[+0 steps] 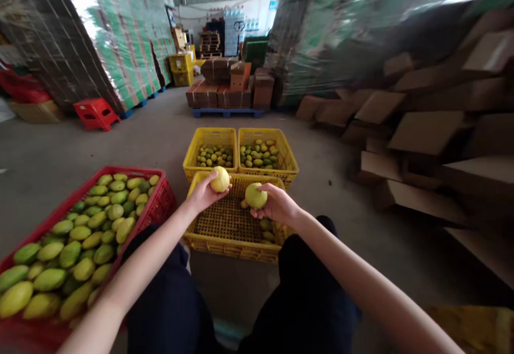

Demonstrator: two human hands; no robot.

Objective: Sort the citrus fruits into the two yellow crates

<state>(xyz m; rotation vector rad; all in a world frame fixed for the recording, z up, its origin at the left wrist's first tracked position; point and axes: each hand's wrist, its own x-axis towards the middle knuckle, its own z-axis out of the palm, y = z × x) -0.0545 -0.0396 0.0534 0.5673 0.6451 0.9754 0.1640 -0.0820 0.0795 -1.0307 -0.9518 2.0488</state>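
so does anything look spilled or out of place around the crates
Nothing looks spilled around the yellow crates. The brown cardboard boxes on the right look untidy, though blurred: they lie jumbled at mixed angles, unlike the cartons stacked on the blue pallet.

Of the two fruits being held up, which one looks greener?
The yellowish-green fruit in the right hand; the pale yellow fruit in the left hand shows much less green.
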